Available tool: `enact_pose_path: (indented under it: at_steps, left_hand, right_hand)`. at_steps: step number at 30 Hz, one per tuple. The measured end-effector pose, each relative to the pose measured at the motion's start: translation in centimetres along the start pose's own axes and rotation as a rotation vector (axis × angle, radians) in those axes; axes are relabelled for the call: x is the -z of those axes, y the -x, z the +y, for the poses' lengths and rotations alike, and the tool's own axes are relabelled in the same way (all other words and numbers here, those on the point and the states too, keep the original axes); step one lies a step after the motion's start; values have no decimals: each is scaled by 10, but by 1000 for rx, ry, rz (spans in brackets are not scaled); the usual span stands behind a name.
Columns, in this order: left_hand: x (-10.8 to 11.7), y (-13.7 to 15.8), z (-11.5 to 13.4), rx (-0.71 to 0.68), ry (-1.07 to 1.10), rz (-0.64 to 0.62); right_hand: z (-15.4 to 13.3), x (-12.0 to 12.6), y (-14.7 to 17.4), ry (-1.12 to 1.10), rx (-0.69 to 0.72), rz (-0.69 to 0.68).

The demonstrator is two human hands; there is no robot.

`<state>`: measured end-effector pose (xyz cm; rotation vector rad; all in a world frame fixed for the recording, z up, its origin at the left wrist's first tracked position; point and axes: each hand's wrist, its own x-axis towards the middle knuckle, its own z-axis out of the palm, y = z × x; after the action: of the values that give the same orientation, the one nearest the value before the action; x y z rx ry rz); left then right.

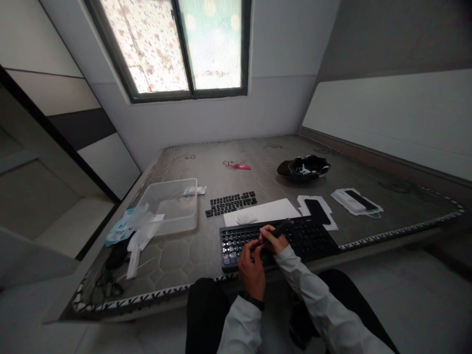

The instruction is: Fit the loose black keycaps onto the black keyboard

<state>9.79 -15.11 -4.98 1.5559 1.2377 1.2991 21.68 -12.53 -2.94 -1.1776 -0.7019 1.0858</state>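
Note:
A black keyboard [311, 241] lies at the bed's front edge, with many keys off its left side and bare switch spots showing. Above it, my right hand [275, 240] is closed around a black stick-shaped tool [283, 227], whose thick end points up and right. My left hand [252, 270] is closed in a pinch beside the right fingers, near the tool's lower end; what it holds is too small to make out. Behind the keyboard, the loose black keycaps [232, 202] are laid out in rows. A crumpled white tissue [246, 219] rests on a white sheet [273, 210].
A clear plastic box [177, 226] stands left, with plastic packaging [143, 221] and a black cable [105, 285] nearby. To the right lie a dark phone [317, 211] and a white device [348, 200] on cloths. Farther back are a cap [304, 169] and a red packet [239, 166].

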Motion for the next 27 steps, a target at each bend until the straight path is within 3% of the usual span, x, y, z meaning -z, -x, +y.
enact_pose_path:
  at_steps: [10, 15, 17, 20, 25, 27]
  left_hand:
    - [2, 1, 4, 75, 187, 23]
    - [2, 0, -1, 132, 250, 50]
    - [3, 1, -1, 75, 161, 5]
    - [5, 5, 2, -115, 28, -67]
    - [4, 13, 6, -396, 6, -172]
    - [2, 17, 4, -467, -1, -216]
  right_hand:
    - [-2, -1, 5, 11, 101, 37]
    - [-13, 12, 3, 79, 276, 80]
    - [-15, 21, 6, 143, 322, 85]
    - [-11, 35, 21, 318, 340, 51]
    - [0, 58, 61, 692, 385, -93]
    - [2, 66, 74, 766, 367, -77]
